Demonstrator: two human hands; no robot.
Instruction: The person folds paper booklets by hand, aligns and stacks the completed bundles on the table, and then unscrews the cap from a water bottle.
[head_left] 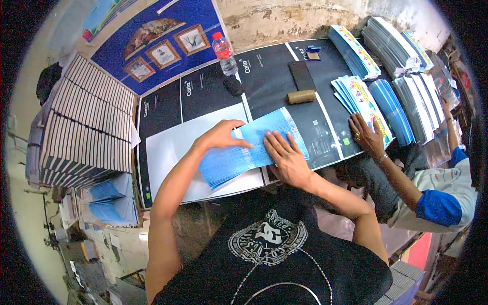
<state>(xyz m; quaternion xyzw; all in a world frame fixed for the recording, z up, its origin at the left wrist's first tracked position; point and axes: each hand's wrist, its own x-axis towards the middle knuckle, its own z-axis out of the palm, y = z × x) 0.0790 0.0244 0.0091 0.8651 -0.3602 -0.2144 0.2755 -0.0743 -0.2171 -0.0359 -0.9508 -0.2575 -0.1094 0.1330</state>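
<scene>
A fanned stack of light blue paper sheets [226, 165] lies slantwise on the table in front of me, its layered edges showing toward the lower left. My left hand [221, 136] curls over the stack's far left side, thumb on top and fingers at the far edge, gripping it. Flat on the stack's right part rests my right hand [287, 157], its fingers stretched and holding nothing. Under the stack is a large white sheet [173, 145].
Black printed boards [274, 66] cover the table. On it are a red-capped bottle [223, 53], a brown roll [301, 96] and a dark bar [302, 76]. A tall book stack [86, 122] stands left. At right, a co-worker's hand [367, 134] touches colourful booklets [358, 96] beside more stacks.
</scene>
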